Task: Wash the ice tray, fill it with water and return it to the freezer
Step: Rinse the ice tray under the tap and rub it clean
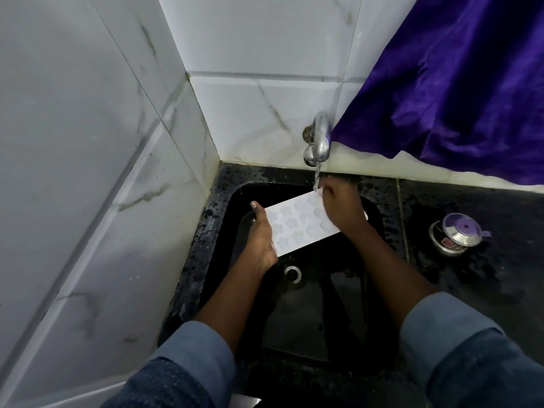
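Over the sink [206,240] the ice tray [297,228] is held up, the left hand [260,240] gripping its left end and the right hand [343,206] holding its far right corner. Just above and behind the right hand's hold, the tap [319,142] juts from the back wall [250,113], and its water [317,178] lands on that corner. Below the tray, nearer the person than either hold, the drain [292,273] lies in the sink's floor. Left of the left hand's grip stands the side wall [88,172]. Well right of the right hand, a lidded pot [457,235] sits on the counter [485,290]. Behind and above it, a cloth [456,83] hangs against the back wall.
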